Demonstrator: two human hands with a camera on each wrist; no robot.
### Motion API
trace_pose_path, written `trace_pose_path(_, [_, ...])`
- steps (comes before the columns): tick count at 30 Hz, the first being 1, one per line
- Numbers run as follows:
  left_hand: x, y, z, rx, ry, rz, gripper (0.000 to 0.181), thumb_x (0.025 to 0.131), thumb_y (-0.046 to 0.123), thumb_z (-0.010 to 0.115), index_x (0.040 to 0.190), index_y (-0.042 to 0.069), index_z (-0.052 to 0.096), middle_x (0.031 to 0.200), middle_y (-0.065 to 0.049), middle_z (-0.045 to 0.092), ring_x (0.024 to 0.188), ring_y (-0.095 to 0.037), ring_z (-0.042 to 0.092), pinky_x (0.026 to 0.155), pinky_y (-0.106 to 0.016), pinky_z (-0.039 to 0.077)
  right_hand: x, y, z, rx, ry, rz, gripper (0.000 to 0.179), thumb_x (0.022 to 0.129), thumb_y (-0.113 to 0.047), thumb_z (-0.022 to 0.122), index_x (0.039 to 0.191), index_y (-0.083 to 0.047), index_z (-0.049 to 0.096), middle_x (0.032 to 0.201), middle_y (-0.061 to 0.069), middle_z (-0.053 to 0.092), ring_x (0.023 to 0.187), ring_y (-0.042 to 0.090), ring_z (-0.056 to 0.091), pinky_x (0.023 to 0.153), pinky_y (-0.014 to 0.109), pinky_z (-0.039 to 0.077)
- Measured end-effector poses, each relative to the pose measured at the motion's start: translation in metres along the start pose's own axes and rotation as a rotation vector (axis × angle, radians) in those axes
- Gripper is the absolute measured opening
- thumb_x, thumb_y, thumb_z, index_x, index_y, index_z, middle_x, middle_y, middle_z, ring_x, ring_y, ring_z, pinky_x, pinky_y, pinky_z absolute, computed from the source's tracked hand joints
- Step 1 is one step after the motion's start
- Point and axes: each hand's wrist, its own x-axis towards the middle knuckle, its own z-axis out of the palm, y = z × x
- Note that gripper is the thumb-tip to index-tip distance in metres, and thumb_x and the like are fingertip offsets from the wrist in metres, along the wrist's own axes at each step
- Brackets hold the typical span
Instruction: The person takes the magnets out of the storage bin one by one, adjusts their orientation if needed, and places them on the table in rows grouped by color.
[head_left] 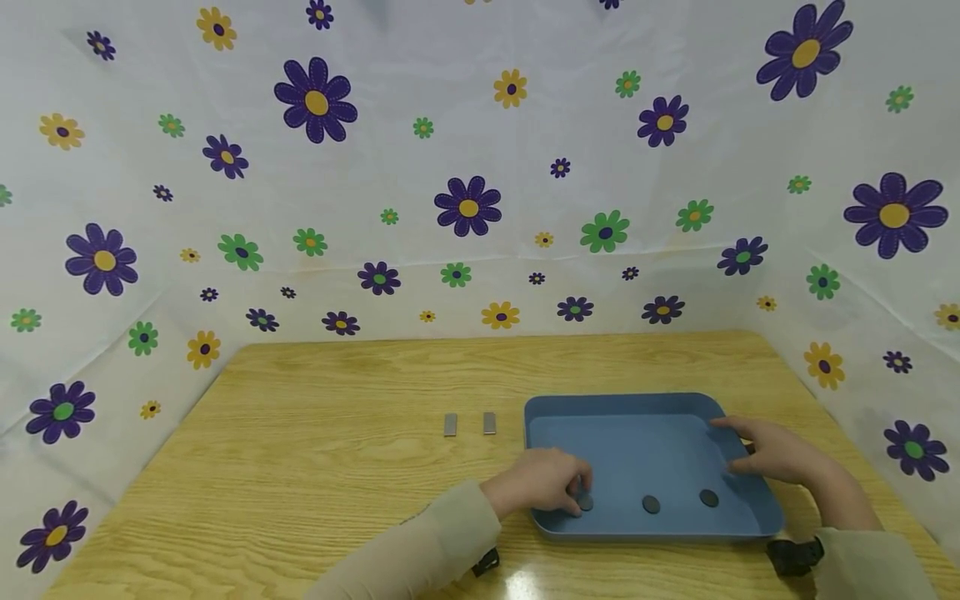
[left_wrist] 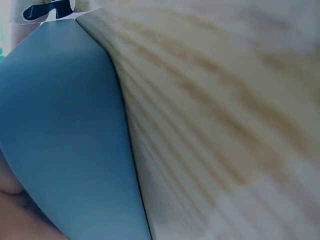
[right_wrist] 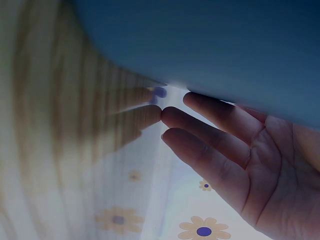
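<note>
A shallow blue tray (head_left: 637, 450) lies on the wooden table. My left hand (head_left: 543, 481) reaches over its left side, thumb and fingertips pinching a dark round disc (head_left: 587, 502) at the tray's floor near the front left corner. Two similar discs, a middle disc (head_left: 651, 504) and a right disc (head_left: 708, 497), lie flat along the tray's front. At the tray's right end, my right hand (head_left: 783, 450) holds the rim, its thumb and index finger over the edge. In the right wrist view, other fingers (right_wrist: 210, 160) extend outside the tray wall, low by the tabletop.
Left of the tray, two small grey rectangular pieces, a left piece (head_left: 450, 425) and a right piece (head_left: 489, 423), lie on the wooden table (head_left: 315, 467). A white flower-patterned sheet (head_left: 465, 150) encloses the back and both sides.
</note>
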Motion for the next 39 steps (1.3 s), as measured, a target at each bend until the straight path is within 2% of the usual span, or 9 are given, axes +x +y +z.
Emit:
trace_pose_path(6, [0.0013,0.0008,0.0016,0.022,-0.012,-0.015,0.022,0.072,0.034,0.072,0.088,0.026,0.059,0.072,0.018,0.05,0.063,0.002,0.046,0.053,-0.018,0.036,-0.0002,0.0001,0.0003,0.008,-0.002,0.001,0.065,0.072,-0.015,0.07,0.123,0.012,0.041,0.119,0.039,0.038,0.099,0.052,0.045,0.074,0.049,0.044])
trace_pose_path(13, [0.002,-0.0013,0.0042,0.04,0.003,0.017,0.02,0.073,0.036,0.071,0.086,0.026,0.059,0.069,0.018,0.049,0.061,0.002,0.045,0.051,-0.017,0.034,0.0002,-0.0001,-0.0001,0.002,-0.001,0.0,0.064,0.072,-0.014,0.07,0.123,0.012,0.04,0.119,0.039,0.038,0.099,0.052,0.045,0.074,0.05,0.044])
trace_pose_path(23, [0.0015,0.0026,0.0027,0.083,0.006,0.018,0.018,0.075,0.038,0.068,0.086,0.027,0.059,0.069,0.017,0.047,0.062,0.001,0.044,0.05,-0.018,0.033,-0.0006,0.0006,-0.0009,-0.022,0.013,-0.002,0.063,0.072,-0.014,0.07,0.123,0.011,0.041,0.119,0.038,0.039,0.101,0.052,0.044,0.074,0.05,0.044])
trace_pose_path(30, [0.0004,0.0022,0.0036,0.07,-0.022,0.056,0.015,0.078,0.035,0.066,0.088,0.027,0.06,0.077,0.016,0.049,0.068,0.002,0.045,0.054,-0.017,0.035,0.0005,0.0017,0.0006,-0.032,0.007,-0.003,0.064,0.072,-0.016,0.07,0.122,0.011,0.042,0.118,0.038,0.041,0.103,0.052,0.042,0.074,0.05,0.043])
trace_pose_path(39, [-0.0007,0.0009,0.0016,0.04,-0.005,0.073,0.016,0.08,0.03,0.065,0.093,0.022,0.061,0.085,0.012,0.052,0.073,0.0,0.048,0.059,-0.017,0.038,0.001,0.0018,0.0008,-0.032,0.012,-0.005,0.064,0.072,-0.016,0.07,0.122,0.011,0.042,0.118,0.038,0.04,0.103,0.052,0.041,0.074,0.05,0.043])
